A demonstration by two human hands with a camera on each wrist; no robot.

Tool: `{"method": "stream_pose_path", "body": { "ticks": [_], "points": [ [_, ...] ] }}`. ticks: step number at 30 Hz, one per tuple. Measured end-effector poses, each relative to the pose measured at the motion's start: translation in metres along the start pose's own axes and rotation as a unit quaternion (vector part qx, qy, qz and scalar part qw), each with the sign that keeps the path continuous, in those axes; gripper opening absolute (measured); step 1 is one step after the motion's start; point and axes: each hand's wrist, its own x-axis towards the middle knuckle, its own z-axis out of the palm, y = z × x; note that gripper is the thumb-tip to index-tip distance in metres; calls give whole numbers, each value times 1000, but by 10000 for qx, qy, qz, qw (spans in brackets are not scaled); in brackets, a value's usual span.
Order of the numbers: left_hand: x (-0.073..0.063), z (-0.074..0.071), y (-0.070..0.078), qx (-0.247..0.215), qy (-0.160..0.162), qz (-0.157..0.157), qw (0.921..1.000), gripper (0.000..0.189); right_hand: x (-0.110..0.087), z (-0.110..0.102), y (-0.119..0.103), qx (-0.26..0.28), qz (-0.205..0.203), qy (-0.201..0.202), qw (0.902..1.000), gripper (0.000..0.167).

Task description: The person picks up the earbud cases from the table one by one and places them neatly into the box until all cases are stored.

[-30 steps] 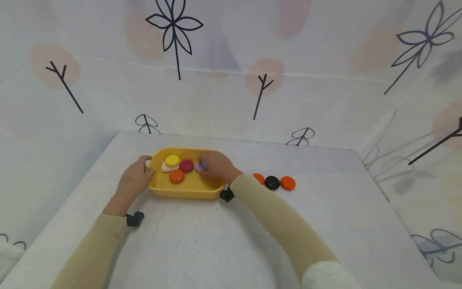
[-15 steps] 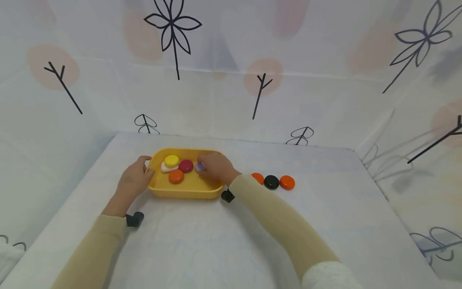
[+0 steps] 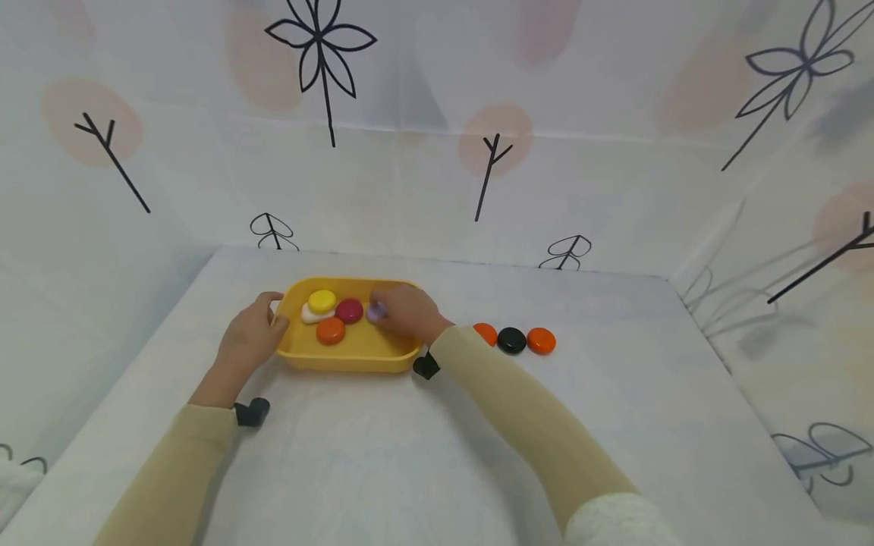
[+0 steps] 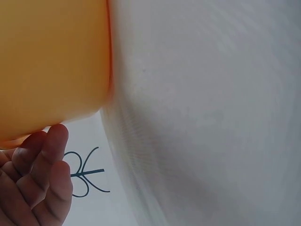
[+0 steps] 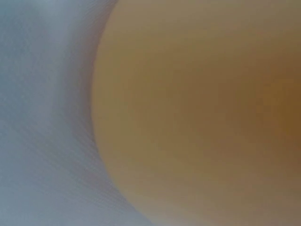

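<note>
1. Against half a second ago, the whole head view sits a touch toward 10 o'clock; your left hand (image 3: pixel 249 332), right hand (image 3: pixel 407 312) and the yellow tray (image 3: pixel 348 364) keep the same places relative to one another
2. Your right hand still grasps the purple piece (image 3: pixel 376 312), partly hidden by your fingers, at 2 o'clock inside the tray
3. Your left hand touches the tray's end at 9 o'clock with bent fingers; you cannot tell whether it pinches the rim
4. You have one tray, toward 10 o'clock on the white table (image 3: pixel 355 462)
5. Besides the purple piece, count four inside: one yellow disc (image 3: pixel 322 301) overlapping one white piece (image 3: pixel 310 315) at 10, one red disc (image 3: pixel 349 311) near 12, one orange disc (image 3: pixel 331 331) near 9
6. Outside, at 3 o'clock, count three: one black disc (image 3: pixel 511 340) between two orange discs (image 3: pixel 541 340), the nearer-to-tray one partly behind your right sleeve (image 3: pixel 526 413)
</note>
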Motion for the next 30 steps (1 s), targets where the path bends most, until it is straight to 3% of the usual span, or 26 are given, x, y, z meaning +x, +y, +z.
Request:
{"method": "stream_pose_path", "body": {
  "ticks": [11, 23, 30],
  "points": [
    [0, 0, -1, -19, 71, 111, 9999, 55, -2, -6, 0, 165, -81, 24, 9998, 24],
    [1, 1, -4, -32, 77, 158, 9998, 56, -1, 0, 5, 831, 162, 257, 9961, 28],
    [1, 0, -5, -41, 52, 218, 9997, 56, 0, 3, 8, 1154, 45, 495, 9921, 31]
  ]
}}
